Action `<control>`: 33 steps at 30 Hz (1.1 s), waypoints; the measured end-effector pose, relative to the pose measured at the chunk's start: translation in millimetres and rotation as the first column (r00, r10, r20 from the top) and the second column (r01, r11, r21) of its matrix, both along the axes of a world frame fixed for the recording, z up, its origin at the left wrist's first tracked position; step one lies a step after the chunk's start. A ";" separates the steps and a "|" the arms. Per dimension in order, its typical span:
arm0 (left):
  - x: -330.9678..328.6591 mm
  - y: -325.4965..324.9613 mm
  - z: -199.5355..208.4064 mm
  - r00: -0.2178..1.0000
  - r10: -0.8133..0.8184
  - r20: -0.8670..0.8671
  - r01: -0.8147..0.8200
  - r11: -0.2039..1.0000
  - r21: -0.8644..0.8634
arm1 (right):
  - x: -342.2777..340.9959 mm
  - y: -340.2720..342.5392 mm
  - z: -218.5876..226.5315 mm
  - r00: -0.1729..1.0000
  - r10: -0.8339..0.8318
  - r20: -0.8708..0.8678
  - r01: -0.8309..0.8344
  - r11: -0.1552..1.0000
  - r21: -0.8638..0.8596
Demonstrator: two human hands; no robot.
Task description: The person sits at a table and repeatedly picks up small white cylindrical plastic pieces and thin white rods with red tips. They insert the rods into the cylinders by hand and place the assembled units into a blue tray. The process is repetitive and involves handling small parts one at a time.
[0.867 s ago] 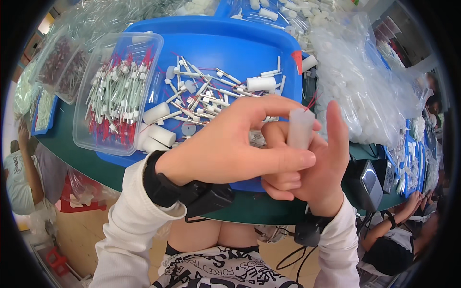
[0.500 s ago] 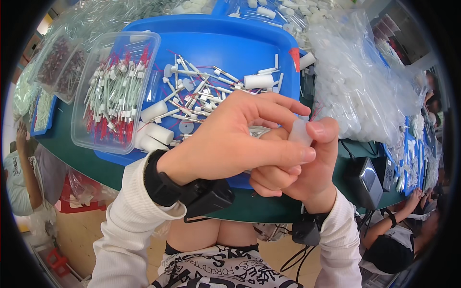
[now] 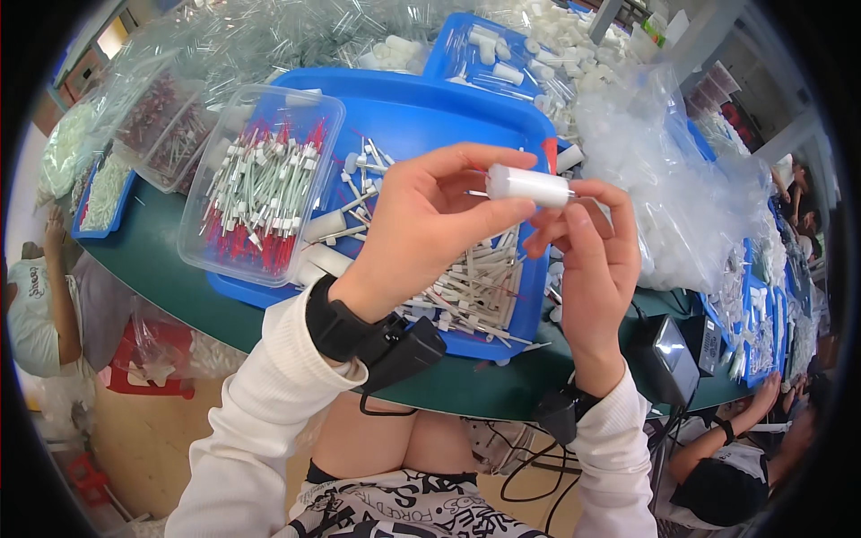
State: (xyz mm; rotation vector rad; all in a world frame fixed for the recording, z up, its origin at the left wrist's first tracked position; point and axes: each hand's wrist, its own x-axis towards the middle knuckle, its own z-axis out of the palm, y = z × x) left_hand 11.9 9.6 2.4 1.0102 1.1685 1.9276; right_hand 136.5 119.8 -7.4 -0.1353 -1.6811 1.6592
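Lying level between my hands is a white plastic cylinder [image 3: 529,186] with thin red wires and a slim pin at its left end. My left hand [image 3: 417,224] grips it between thumb and fingers. At the cylinder's right end, my right hand [image 3: 596,255] has thumb and forefinger closed around the tip, where a small metal point shows. Below them, a blue tray [image 3: 359,99] holds many slim white parts with red wires [image 3: 471,291] and more white cylinders [image 3: 327,260].
A clear plastic box [image 3: 202,220] of red-wired white parts rests on the tray's left side. Bulging clear bags [image 3: 637,179] lie to the right, by a black device [image 3: 664,359] with cables. Other people sit left and right of the green table [image 3: 152,233].
The white piece, earlier upright and mostly covered by my fingers, now lies level in my left hand. My hands have moved up and apart. The view has shifted, showing more of the tray.
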 end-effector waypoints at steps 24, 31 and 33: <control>66.5 -320.1 -120.8 0.529 0.743 -0.410 -0.800 0.275 -0.533 | -1.8 19.1 -9.4 0.998 0.041 0.053 -0.039 0.999 -0.037; 24.4 -339.4 -330.7 0.870 0.357 -0.340 -0.349 -0.040 -0.936 | 6.1 27.7 -9.6 0.993 -0.119 -0.005 0.118 0.991 -0.056; 15.3 -324.8 -372.0 0.890 0.200 -0.410 -0.404 -0.071 -0.912 | 16.7 31.0 -8.2 0.982 -0.189 0.027 0.190 0.982 -0.016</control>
